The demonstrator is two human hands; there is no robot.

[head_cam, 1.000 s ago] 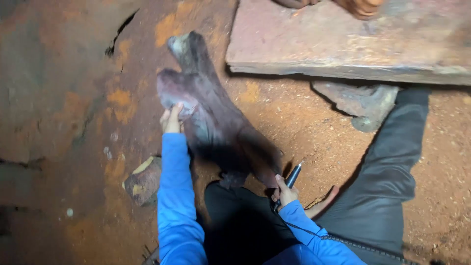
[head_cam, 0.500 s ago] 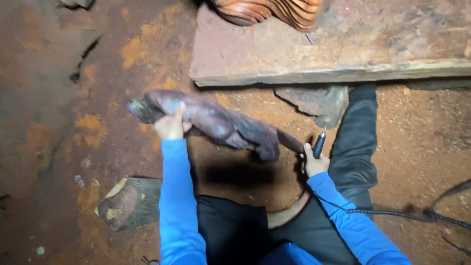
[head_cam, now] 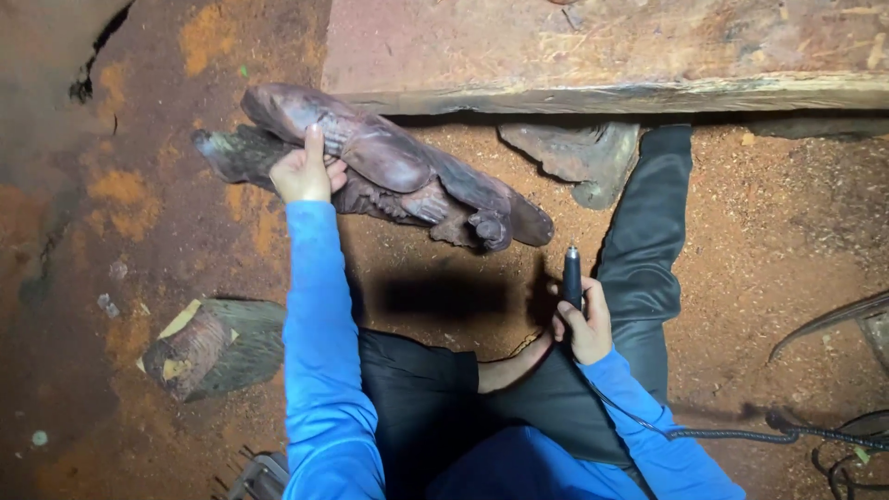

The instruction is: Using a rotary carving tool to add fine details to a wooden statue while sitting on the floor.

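Carving [head_cam: 389,176] and perhaps rotary tool [head_cam: 572,276] in hands.

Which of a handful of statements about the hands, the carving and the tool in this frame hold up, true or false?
1. The left hand grips the dark wooden carving near one end. True.
2. The right hand is empty. False: it holds a slim black rotary tool, tip pointing up toward the carving.
3. The tool's tip is pressed into the carving. False: a gap shows between the tip and the wood.
4. A thick wooden plank lies beyond the carving, across the top of the view. True.
5. A small wood block lies on the dusty ground to the person's left. True.
6. The person wears red sleeves. False: the sleeves are blue.
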